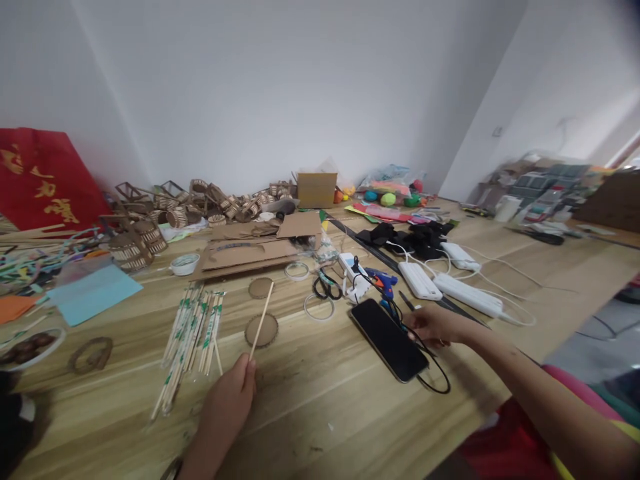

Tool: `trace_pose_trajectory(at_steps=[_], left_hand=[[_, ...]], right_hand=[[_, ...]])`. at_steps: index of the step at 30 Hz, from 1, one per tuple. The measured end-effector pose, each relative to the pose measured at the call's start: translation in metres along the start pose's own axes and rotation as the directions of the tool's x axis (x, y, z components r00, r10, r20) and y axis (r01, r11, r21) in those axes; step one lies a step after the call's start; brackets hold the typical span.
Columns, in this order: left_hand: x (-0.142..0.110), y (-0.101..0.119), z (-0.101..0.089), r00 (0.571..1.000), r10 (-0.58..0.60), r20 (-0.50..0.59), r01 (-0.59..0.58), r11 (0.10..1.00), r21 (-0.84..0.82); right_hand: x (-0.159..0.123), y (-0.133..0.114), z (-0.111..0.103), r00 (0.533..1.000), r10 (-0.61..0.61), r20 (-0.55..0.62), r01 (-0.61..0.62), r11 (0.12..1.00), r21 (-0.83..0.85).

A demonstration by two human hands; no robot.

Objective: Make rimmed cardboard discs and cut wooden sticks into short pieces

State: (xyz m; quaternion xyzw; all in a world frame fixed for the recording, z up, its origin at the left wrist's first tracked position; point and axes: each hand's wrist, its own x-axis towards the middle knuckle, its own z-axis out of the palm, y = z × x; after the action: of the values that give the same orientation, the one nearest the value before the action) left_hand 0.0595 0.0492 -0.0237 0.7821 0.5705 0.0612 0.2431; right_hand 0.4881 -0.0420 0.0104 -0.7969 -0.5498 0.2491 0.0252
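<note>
My left hand [231,393] is closed on the lower end of a bare wooden chopstick [261,321], which points up and away over a round cardboard disc [267,333]. A second cardboard disc [259,288] lies just beyond it. Left of this hand are several chopsticks in green-printed paper wrappers [193,320]. My right hand [433,325] is at the right edge of a black phone [387,340], with its fingers curled beside a black cable [443,367]. What those fingers pinch, if anything, is hidden. Near them lies a blue glue gun [383,281].
Black-handled scissors [327,285], a clear tape ring [319,308] and white power banks [420,280] with cables lie ahead. Cardboard sheets [250,257] and many small stick-covered baskets [177,217] are behind. At the left are blue paper [95,290] and a bowl of brown balls [57,347].
</note>
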Motion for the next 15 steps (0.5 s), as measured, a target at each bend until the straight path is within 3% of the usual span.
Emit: trace_pose_trajectory(at_steps=[7,15], left_hand=[[0.001,-0.003,0.003,0.999,0.013,-0.033,-0.013,1.000,0.007],[-0.002,0.002,-0.001,1.000,-0.001,-0.008,0.001,1.000,0.030]], right_hand=[[-0.002,-0.006,0.000,0.990,-0.137,-0.035,0.134,0.987,-0.088],[-0.012,-0.027,0.012,0.992,-0.049,-0.114,0.022,0.973,-0.231]])
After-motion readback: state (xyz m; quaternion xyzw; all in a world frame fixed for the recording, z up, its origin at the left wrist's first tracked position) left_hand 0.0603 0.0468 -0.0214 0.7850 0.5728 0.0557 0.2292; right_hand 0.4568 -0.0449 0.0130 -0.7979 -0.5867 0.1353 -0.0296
